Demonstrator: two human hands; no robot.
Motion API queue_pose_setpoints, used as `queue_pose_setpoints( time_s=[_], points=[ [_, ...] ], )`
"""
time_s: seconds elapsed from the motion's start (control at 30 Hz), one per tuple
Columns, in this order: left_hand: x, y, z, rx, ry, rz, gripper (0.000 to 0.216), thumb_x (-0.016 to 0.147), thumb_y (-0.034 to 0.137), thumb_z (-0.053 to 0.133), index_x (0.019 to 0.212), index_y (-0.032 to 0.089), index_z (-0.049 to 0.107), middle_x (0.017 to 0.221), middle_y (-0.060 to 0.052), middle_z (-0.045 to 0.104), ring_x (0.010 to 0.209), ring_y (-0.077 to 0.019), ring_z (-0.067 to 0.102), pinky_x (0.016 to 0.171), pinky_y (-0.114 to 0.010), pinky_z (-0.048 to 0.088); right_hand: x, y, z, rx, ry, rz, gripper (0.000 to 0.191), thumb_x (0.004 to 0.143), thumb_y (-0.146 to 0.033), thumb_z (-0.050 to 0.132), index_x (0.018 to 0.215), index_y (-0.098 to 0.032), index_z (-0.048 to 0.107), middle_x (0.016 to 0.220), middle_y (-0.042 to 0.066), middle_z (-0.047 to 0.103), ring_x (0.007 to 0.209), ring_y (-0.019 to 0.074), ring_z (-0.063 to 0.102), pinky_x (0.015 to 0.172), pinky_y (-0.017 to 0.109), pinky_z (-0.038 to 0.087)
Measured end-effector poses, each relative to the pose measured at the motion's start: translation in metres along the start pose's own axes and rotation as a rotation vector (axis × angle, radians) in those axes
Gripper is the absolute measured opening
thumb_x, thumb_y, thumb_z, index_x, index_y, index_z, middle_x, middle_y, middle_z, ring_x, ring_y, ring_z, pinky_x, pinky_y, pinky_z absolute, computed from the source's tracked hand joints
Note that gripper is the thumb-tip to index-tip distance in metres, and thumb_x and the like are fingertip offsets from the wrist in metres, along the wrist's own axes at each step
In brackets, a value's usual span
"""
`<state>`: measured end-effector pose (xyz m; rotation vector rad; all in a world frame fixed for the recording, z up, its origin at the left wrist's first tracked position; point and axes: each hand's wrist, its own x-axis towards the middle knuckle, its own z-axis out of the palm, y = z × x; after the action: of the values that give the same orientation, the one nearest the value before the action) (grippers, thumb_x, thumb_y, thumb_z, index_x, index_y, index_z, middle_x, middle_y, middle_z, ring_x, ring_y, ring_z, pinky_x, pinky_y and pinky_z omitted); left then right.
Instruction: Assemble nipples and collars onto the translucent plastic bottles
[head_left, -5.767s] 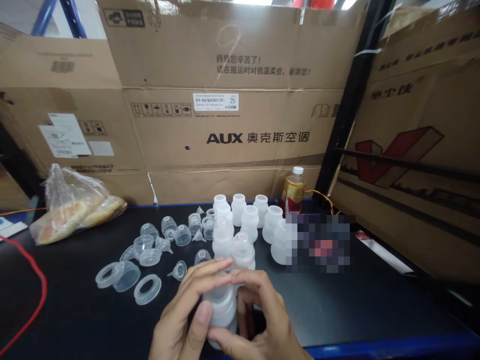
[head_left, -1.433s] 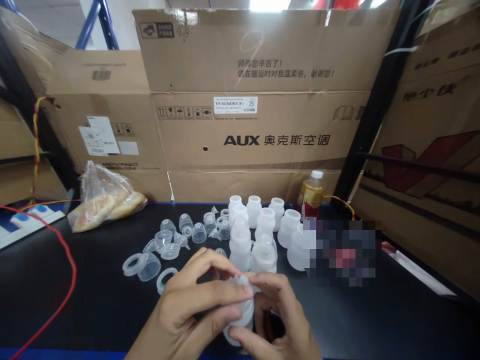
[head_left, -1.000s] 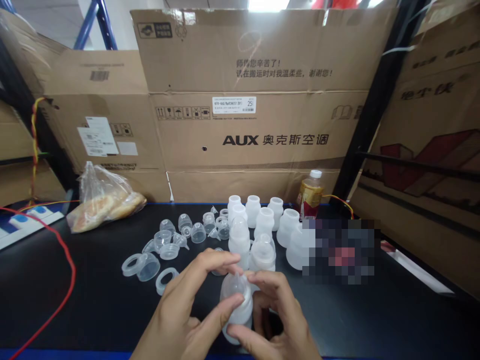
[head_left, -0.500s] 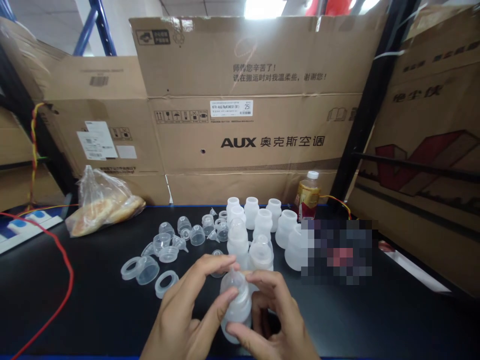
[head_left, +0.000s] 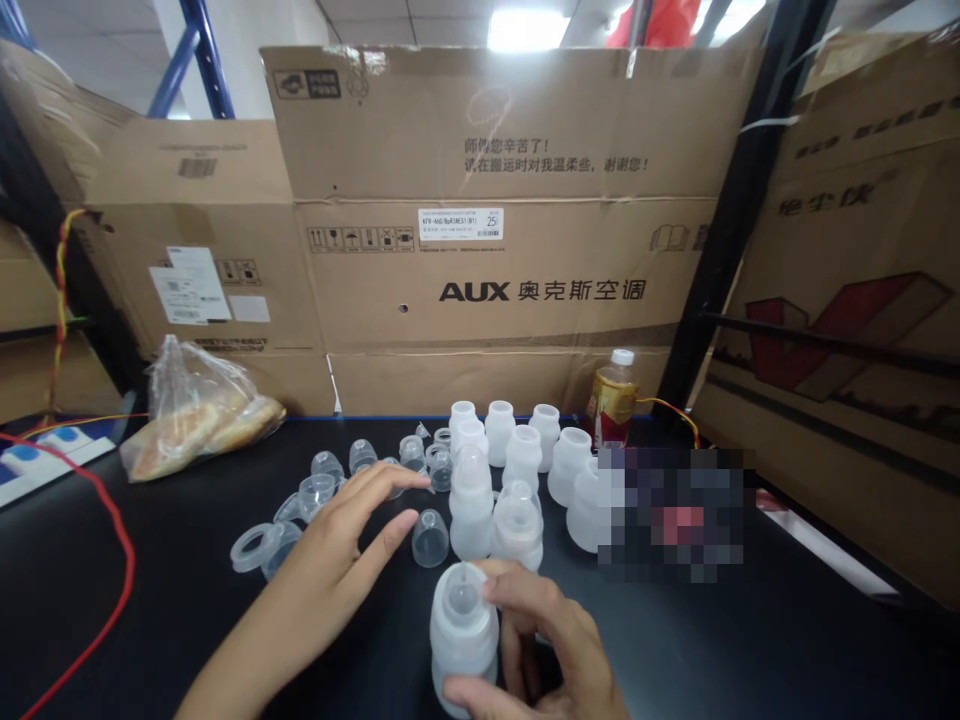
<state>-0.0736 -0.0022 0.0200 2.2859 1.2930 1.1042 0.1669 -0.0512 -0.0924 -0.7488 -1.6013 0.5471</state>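
The right hand (head_left: 544,650) was closed around the lower body of a translucent bottle (head_left: 463,625), with the thumb across the base at the front and the fingers wrapped behind. The bottle was held upright, teat uppermost, at the near edge of the desk (head_left: 750,640). Its base was cut off by the frame, so it could not be told whether it rested on the desk.

The left hand (head_left: 345,545) was open and held nothing. Its palm faced down and its fingers were spread, with the forearm reaching forward from the lower left. The thumb lay just beside a clear dome cap (head_left: 430,538). The fingertips extended over the loose caps (head_left: 322,478), possibly touching one. A ring (head_left: 247,548) lay to the left of the wrist.

Two finished bottles (head_left: 471,500) stood just behind the held bottle, leaving a narrow gap. Open white bottles (head_left: 525,450) stood in rows further back. A broad stretch of dark surface lay to the right of the right hand.

A red cable (head_left: 120,590) curved along the left side. A bag of bread (head_left: 199,425) and a drink bottle (head_left: 611,400) stood against the cardboard boxes (head_left: 480,290), which walled the far edge.
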Motion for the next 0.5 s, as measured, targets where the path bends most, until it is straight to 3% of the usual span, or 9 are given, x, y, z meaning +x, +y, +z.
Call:
queue_pose_setpoints(
  time_s=[0.07,0.13,0.3,0.5],
  points=[
    [0.009,-0.010,-0.006,0.117,-0.149,0.058,0.022,0.109,0.040,0.065,0.127,0.037,0.078,0.140,-0.004,0.079,0.138,-0.0285,0.072,0.122,-0.050,0.056,0.002,0.003,-0.004,0.003,-0.069,-0.040,0.061,0.092,-0.039,0.096,0.141,-0.051,0.063,0.142,0.002,0.082,0.046,0.0057,0.057,0.046,0.020,0.052],
    [0.013,-0.016,-0.004,0.155,-0.214,0.082,0.022,0.106,0.033,0.070,0.126,0.036,0.079,0.138,-0.005,0.080,0.135,-0.0289,0.073,0.120,-0.049,0.058,0.005,0.002,-0.006,0.020,-0.132,-0.066,0.065,0.091,-0.033,0.097,0.143,-0.050,0.061,0.143,0.002,0.082,0.044,0.0053,0.057,0.043,0.020,0.048],
    [0.011,-0.017,0.015,0.171,-0.201,0.035,0.025,0.101,0.026,0.075,0.124,0.034,0.079,0.125,-0.004,0.084,0.119,-0.0304,0.080,0.105,-0.047,0.064,0.008,-0.008,-0.003,-0.013,-0.038,-0.023,0.049,0.095,-0.052,0.091,0.134,-0.045,0.063,0.132,0.001,0.085,0.044,0.0084,0.051,0.042,0.028,0.037],
    [0.011,-0.015,0.011,0.102,-0.093,0.016,0.019,0.098,0.029,0.079,0.117,0.034,0.077,0.119,0.000,0.084,0.113,-0.0287,0.080,0.102,-0.046,0.063,0.008,-0.003,-0.005,0.103,-0.145,-0.016,0.053,0.094,-0.043,0.094,0.136,-0.046,0.062,0.138,0.002,0.083,0.043,0.0062,0.050,0.041,0.024,0.036]
  ],
)
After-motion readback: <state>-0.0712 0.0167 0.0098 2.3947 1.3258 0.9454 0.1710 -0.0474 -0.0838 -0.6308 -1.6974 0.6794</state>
